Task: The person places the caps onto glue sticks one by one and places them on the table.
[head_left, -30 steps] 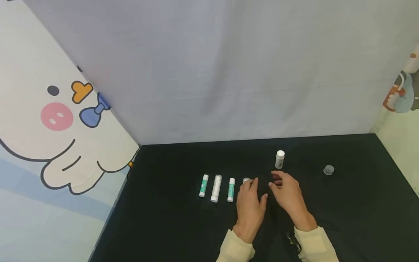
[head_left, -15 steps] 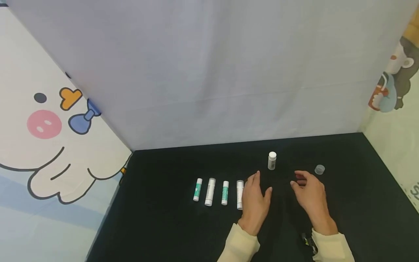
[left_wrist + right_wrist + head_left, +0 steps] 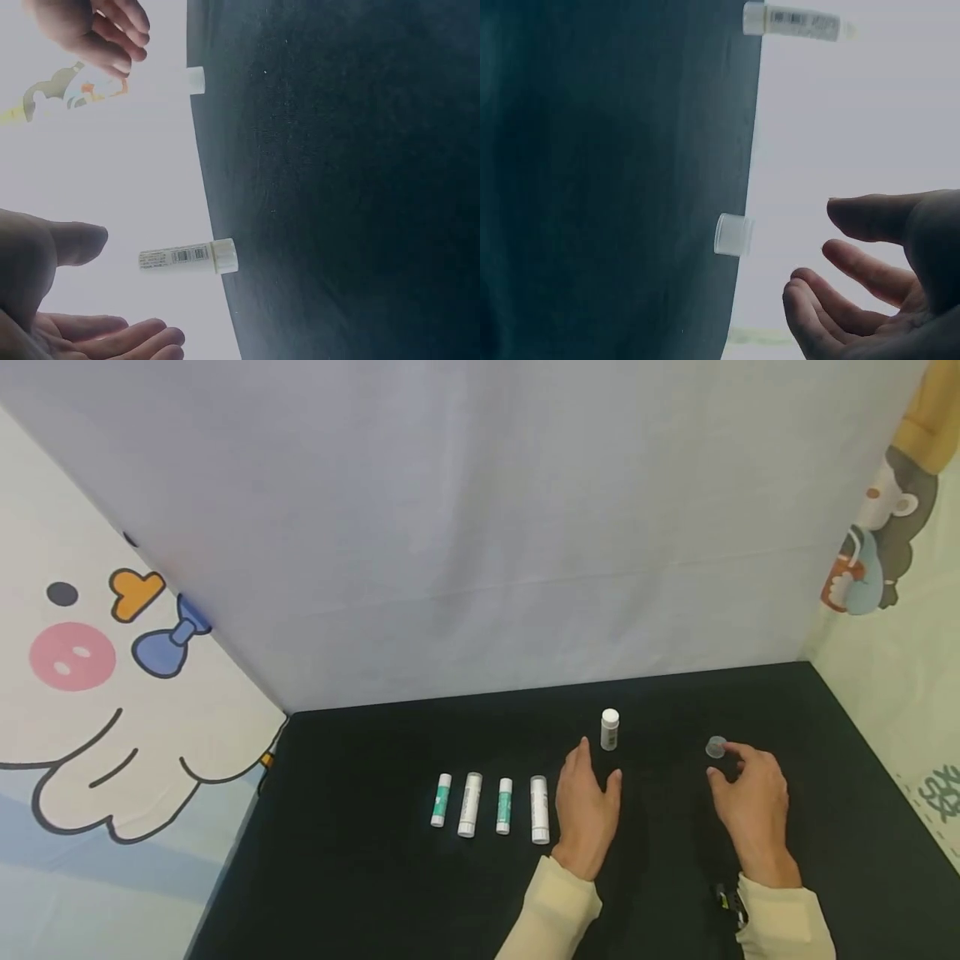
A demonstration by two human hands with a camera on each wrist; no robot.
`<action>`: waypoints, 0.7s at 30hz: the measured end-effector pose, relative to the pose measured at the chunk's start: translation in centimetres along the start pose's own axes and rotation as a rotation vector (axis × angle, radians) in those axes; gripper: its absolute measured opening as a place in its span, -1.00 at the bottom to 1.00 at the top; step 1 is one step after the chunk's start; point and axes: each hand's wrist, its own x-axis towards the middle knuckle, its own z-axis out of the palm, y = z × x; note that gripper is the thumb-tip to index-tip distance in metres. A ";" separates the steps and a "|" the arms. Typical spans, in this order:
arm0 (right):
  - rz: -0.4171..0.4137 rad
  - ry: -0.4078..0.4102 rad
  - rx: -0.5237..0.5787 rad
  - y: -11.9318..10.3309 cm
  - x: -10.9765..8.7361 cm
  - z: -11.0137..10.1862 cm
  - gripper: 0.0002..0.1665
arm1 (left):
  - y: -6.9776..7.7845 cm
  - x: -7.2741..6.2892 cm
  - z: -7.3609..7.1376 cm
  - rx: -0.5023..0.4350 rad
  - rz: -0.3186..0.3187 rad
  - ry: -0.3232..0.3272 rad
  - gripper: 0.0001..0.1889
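Note:
An uncapped-looking white glue stick (image 3: 610, 731) stands upright toward the back of the black table, barcode label showing in both wrist views. My left hand (image 3: 587, 814) hovers just in front of it with thumb and fingers spread, holding nothing. Farther right sits a small translucent cap (image 3: 715, 747). My right hand (image 3: 753, 797) reaches to its near right side, thumb and fingers apart; in the right wrist view a gap separates the fingers from the cap (image 3: 732, 235). Beside the left hand lies a large white glue stick (image 3: 540, 810).
Left of it lie a small green-and-white glue stick (image 3: 504, 807), another large white one (image 3: 468, 806) and another small green one (image 3: 441, 800), in a row. A pale curtain (image 3: 480, 543) rises behind the black table (image 3: 360, 860); printed panels flank it.
My right hand has moved right, from near the standing glue stick to the cap. My left hand has come off the rightmost lying glue stick, slightly right. The head view has shifted a little.

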 end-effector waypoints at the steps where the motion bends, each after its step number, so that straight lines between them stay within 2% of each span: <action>1: 0.002 0.005 -0.005 0.1 0.2 -0.1 -0.50 | 0.0 0.2 0.2 -0.003 0.000 0.005 -0.37; 11: 0.061 -0.057 -0.057 1.4 2.0 -0.1 -0.41 | 0.0 1.4 1.6 -0.047 -0.034 0.000 -0.39; 21: 0.054 -0.096 -0.109 1.9 3.3 0.1 -0.43 | 0.1 2.8 2.8 -0.044 -0.002 0.010 -0.40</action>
